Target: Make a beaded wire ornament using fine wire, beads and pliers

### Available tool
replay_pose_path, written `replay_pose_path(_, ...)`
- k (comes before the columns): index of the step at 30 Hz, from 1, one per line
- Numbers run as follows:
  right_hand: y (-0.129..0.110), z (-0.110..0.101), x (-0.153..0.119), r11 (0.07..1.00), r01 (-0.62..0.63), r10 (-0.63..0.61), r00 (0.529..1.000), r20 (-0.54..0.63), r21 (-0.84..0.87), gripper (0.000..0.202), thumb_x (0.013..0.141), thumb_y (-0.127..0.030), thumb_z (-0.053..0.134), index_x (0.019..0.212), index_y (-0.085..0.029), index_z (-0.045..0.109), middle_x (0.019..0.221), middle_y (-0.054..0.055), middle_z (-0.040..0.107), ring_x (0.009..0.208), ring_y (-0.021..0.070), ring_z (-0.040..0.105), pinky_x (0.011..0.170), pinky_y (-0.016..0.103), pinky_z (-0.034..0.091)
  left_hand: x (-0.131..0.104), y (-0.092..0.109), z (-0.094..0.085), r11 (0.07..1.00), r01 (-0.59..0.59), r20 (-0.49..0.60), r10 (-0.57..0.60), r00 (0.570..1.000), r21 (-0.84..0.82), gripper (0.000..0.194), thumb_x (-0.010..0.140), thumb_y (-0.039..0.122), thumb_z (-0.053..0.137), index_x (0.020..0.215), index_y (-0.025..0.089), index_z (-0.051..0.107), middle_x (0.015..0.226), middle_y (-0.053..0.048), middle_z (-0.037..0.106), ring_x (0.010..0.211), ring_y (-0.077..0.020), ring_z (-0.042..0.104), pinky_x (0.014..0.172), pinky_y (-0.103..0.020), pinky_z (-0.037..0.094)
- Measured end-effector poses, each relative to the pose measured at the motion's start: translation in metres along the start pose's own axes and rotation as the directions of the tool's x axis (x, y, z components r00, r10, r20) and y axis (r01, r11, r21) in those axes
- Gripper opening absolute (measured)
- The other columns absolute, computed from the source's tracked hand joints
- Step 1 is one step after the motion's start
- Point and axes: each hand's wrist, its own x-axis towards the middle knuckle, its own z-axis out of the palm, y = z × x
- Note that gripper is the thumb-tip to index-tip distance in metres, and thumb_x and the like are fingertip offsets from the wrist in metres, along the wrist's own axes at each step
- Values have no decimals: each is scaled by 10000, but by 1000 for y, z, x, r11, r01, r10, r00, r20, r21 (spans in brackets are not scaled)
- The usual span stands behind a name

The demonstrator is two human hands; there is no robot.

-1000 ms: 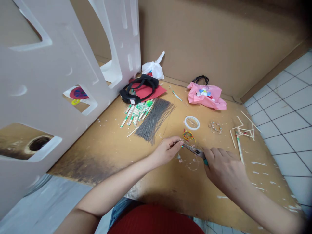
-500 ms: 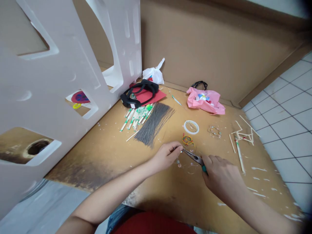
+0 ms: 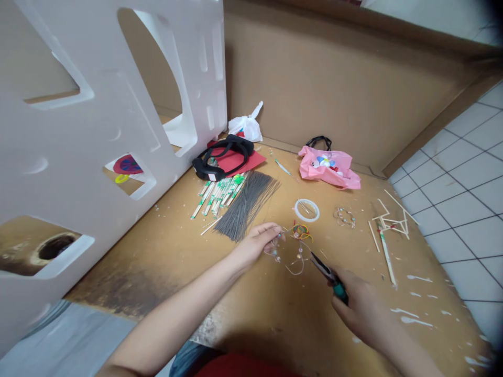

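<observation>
My left hand (image 3: 259, 242) pinches a thin beaded wire (image 3: 276, 253) just above the table, with small beads hanging below the fingers. To the right, my right hand (image 3: 356, 298) is wrapped round long-nose pliers (image 3: 324, 268) with green handles, their tip pointing up and left. Between the hands, a curled wire with beads (image 3: 300, 256) lies near the pliers' tip. Just beyond it is a small bundle of red, yellow and green bands (image 3: 301, 231). A white ring (image 3: 307, 210) with thin pieces inside lies farther back, and a beaded wire loop (image 3: 345, 217) is to its right.
Grey wires (image 3: 247, 204) lie beside green-and-white wrapped sticks (image 3: 218, 195). Behind them are a black headset (image 3: 204, 168), red paper (image 3: 255, 159) and a white bag (image 3: 245, 128). A pink bag (image 3: 341, 170) stands at the back; joined sticks (image 3: 387, 256) are right. A white plastic panel (image 3: 98, 120) rises left.
The pliers have moved away from my left fingers, to the right and down with my right hand. My left hand has shifted slightly left, still holding the beaded wire.
</observation>
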Motion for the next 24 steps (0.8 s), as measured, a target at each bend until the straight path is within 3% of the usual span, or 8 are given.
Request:
replay_pose_path(3,15,25,8,998,7,-13,995,-94,-65,387,715,-104,462,1087,-187,529,945,71,664,831,215,623,702,318,462,1,-3,0,984,47,82,-33,996,-172,330,768,440,596,710,116,569,421,90,295,403,-43,238,459,-205,229)
replay_pose_path(9,25,56,22,967,167,-195,972,-132,-195,343,731,-110,504,1065,-145,576,1101,131,609,1007,261,543,838,410,449,2,-5,-2,932,134,194,-71,978,-336,260,787,377,598,720,131,552,393,90,273,378,-56,285,440,-208,283)
replay_pose_path(16,25,66,29,944,284,-308,940,-145,-164,341,847,-215,480,1178,-153,537,1153,140,596,1101,249,517,902,441,449,3,-4,-3,916,218,212,-152,965,-336,253,769,366,622,705,129,562,391,84,281,386,-55,295,438,-204,284)
replay_pose_path(21,24,77,33,951,273,-298,935,-194,-144,365,879,-267,457,1215,-143,528,1193,171,588,1153,274,508,903,479,449,2,-4,-1,934,214,193,-163,968,-287,246,773,361,608,707,128,568,391,89,280,385,-53,291,441,-208,280)
replay_pose_path(24,26,75,34,962,271,-271,941,-202,-27,375,866,-304,490,1194,-133,547,1211,177,579,1173,286,494,946,500,416,0,-3,1,962,181,162,-149,976,-206,273,775,389,598,702,128,564,397,87,296,388,-49,278,433,-203,252)
